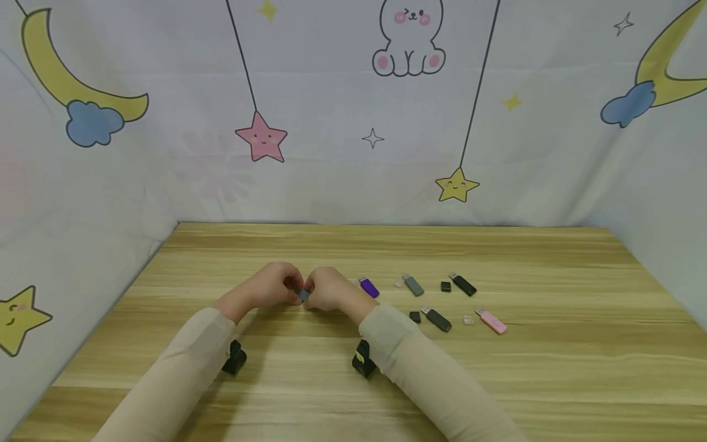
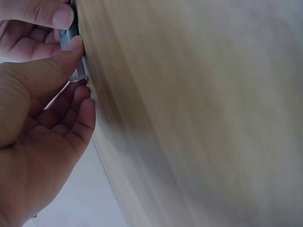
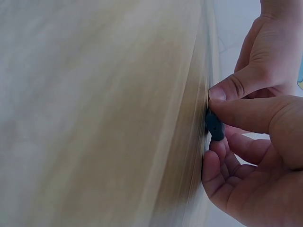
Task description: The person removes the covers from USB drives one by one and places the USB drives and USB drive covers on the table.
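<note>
Close together over the left half of the table, my two hands meet on a grey-blue USB stick point(image 1: 304, 295). My left hand point(image 1: 276, 285) pinches it toward one end, where a clear cap point(image 2: 79, 74) shows below the thumb in the left wrist view. The other end of the stick's body point(image 3: 216, 126) is between the thumb and fingers of my right hand point(image 1: 333, 288). Fingers hide much of the stick, so I cannot tell whether the cap sits fully on. Nearest to the right hand lies a purple USB stick point(image 1: 369, 288).
On the wooden table point(image 1: 574, 368), a grey USB stick point(image 1: 413, 285), two black ones point(image 1: 464, 285) and a pink one point(image 1: 493, 322) lie uncapped to the right. Small black caps point(image 1: 445, 286) and clear caps point(image 1: 467, 320) lie beside them. A printed curtain point(image 1: 331, 184) encloses the table.
</note>
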Action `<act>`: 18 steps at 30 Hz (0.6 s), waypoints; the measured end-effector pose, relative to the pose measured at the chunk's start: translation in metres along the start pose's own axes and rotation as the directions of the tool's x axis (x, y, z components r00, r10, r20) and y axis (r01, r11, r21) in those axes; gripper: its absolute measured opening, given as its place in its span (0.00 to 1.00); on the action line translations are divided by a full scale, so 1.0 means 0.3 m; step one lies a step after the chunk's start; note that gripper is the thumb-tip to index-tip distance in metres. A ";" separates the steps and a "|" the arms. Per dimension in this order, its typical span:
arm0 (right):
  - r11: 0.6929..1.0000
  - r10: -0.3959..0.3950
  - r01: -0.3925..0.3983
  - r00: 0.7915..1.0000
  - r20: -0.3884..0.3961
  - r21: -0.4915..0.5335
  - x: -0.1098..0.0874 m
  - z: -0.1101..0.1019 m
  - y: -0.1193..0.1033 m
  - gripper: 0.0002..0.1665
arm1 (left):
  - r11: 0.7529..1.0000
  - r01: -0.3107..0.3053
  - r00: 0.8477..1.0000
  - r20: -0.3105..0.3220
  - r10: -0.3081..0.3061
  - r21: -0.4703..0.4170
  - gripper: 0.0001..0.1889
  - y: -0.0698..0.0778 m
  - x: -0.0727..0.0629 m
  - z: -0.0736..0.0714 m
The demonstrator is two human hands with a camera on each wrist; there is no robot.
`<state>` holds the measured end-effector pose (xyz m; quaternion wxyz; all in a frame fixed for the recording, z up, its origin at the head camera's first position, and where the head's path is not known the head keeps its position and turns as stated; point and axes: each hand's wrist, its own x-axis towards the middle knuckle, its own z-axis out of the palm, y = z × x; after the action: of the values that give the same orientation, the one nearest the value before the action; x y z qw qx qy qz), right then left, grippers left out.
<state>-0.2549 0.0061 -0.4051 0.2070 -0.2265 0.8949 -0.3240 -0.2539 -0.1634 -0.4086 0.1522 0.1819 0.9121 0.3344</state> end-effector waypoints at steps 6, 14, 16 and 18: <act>1.000 0.005 -0.005 1.000 0.002 -0.025 0.003 0.002 -0.001 0.09 | 1.000 0.020 1.000 0.013 -0.020 -0.006 0.07 0.007 -0.007 -0.002; 0.999 0.007 -0.007 1.000 0.006 -0.039 -0.002 -0.003 -0.002 0.06 | 1.000 0.011 0.999 0.032 -0.012 0.012 0.04 0.007 -0.014 -0.009; 0.999 0.001 -0.001 1.000 0.007 -0.035 -0.008 -0.010 -0.003 0.06 | 1.000 0.006 1.000 0.029 -0.006 0.016 0.04 0.007 -0.016 -0.010; 1.000 -0.007 0.008 1.000 0.009 -0.017 -0.017 -0.020 -0.003 0.05 | 1.000 -0.007 1.000 0.023 0.007 0.018 0.04 0.008 -0.018 -0.013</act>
<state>-0.2537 0.0110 -0.3989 0.2077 -0.2331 0.8959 -0.3160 -0.2502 -0.1660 -0.4033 0.1600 0.1903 0.9127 0.3243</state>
